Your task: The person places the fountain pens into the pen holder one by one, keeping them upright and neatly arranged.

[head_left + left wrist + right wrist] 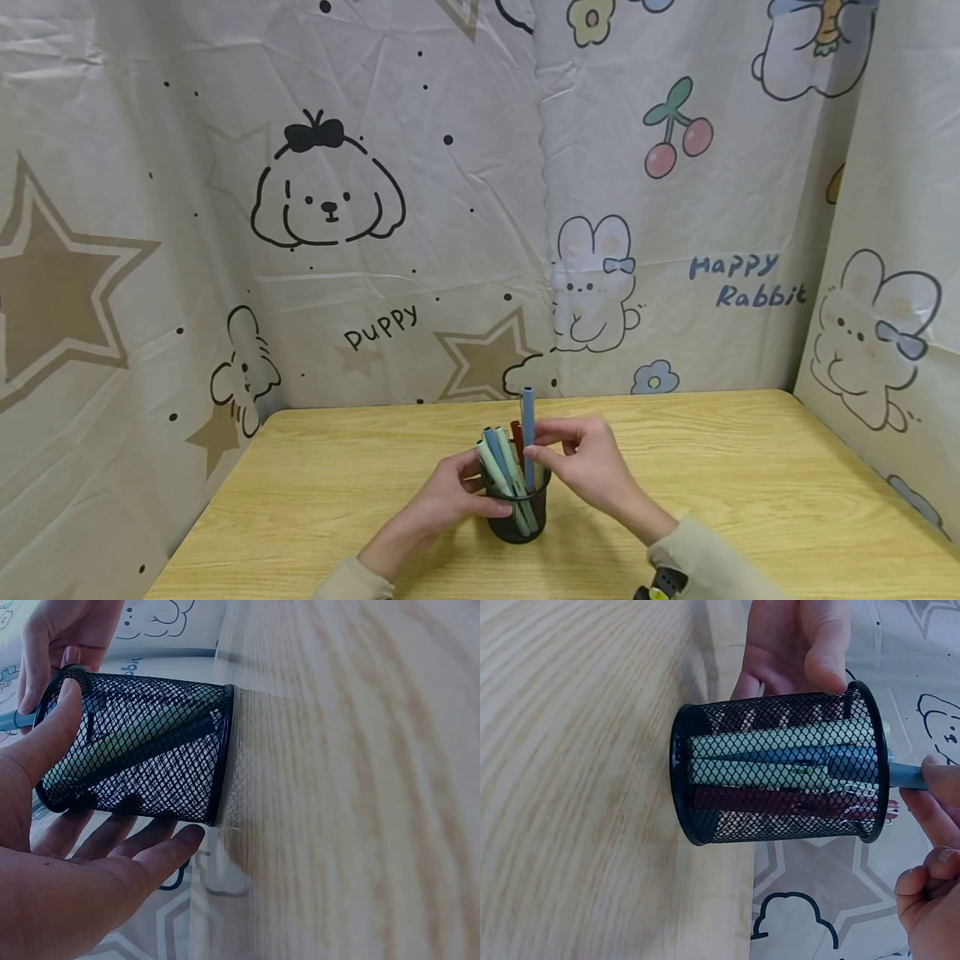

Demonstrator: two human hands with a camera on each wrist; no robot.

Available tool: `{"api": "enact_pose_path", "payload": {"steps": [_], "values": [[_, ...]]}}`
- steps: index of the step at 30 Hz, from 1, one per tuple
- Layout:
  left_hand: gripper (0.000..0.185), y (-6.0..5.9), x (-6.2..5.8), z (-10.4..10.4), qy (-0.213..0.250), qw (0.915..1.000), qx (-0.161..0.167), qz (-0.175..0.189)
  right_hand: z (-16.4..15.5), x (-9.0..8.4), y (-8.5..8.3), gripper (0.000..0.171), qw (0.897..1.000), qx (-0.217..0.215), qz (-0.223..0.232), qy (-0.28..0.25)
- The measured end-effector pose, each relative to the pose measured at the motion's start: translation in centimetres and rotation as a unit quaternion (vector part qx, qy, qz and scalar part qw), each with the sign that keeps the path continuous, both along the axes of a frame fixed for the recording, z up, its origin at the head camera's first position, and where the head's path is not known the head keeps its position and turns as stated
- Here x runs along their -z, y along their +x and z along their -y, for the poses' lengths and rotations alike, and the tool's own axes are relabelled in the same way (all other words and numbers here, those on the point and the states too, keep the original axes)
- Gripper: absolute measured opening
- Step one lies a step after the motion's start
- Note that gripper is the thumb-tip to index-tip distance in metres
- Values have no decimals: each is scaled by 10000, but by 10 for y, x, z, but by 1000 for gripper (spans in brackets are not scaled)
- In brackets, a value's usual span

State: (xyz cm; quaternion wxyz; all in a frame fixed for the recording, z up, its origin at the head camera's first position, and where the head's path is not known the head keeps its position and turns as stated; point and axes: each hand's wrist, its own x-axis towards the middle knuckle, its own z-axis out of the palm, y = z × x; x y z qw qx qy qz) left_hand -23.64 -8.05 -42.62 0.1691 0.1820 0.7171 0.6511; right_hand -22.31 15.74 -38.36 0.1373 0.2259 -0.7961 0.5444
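A black mesh pen cup (pixel 517 528) stands upright on the table. My left hand (pixel 444 502) holds it from the left, thumb in front near the rim and fingers on the far side, as the left wrist view shows too. My right hand (pixel 597 468) pinches a blue pen (pixel 528 408) between thumb and fingers. This pen rises higher than the others, its lower end inside the cup. Beside it lean pale green pens (pixel 489 463), another blue pen (pixel 495 450) and a dark red pen (pixel 780 804), seen through the mesh in the right wrist view.
The wood-grain table (pixel 315 500) extends to both sides of the cup. Behind and beside it hang pale cloth curtains (pixel 480 250) printed with cartoon animals and stars. A dark watch (pixel 663 583) is at the right sleeve.
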Motion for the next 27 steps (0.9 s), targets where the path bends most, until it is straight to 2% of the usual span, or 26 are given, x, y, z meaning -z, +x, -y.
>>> {"api": "enact_pose_path", "payload": {"steps": [8,13,22,27], "values": [[71,0,0,0,134,9999,32,-52,1,4,2,20,9999,26,168,-2],[72,1,-1,0,89,9999,46,-12,0,7,2,19,9997,97,210,80],[72,1,-1,0,-2,10000,2,-15,-1,12,3,19,9997,-22,263,-16],[73,0,0,-1,137,9999,69,-48,-4,11,9,19,9989,258,352,-144]]}}
